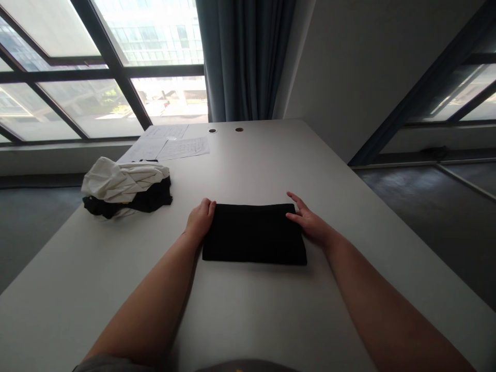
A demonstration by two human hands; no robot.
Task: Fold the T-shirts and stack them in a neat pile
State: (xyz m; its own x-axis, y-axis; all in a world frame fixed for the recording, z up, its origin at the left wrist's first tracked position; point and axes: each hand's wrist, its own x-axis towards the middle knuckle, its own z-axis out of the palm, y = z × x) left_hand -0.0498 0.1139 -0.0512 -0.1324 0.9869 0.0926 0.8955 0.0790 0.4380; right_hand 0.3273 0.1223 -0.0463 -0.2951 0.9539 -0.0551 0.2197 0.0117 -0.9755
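Note:
A folded black cloth [253, 235] lies flat on the white table [240, 305], directly in front of me. My left hand [200, 219] sits at its left end, fingers together against the upper corner, with no clear grip showing. My right hand [308, 219] touches the cloth's upper right corner, its fingers spread and nothing held. To the left of my left hand is a crumpled heap of white and black clothes [126, 188], not touching either hand.
Several printed paper sheets [170, 142] lie toward the far end of the table. Two round cable grommets [212, 130] are set near its far edge. The table's side edges drop to a grey floor [426, 206]. Large windows and a blue curtain [240, 57] stand beyond.

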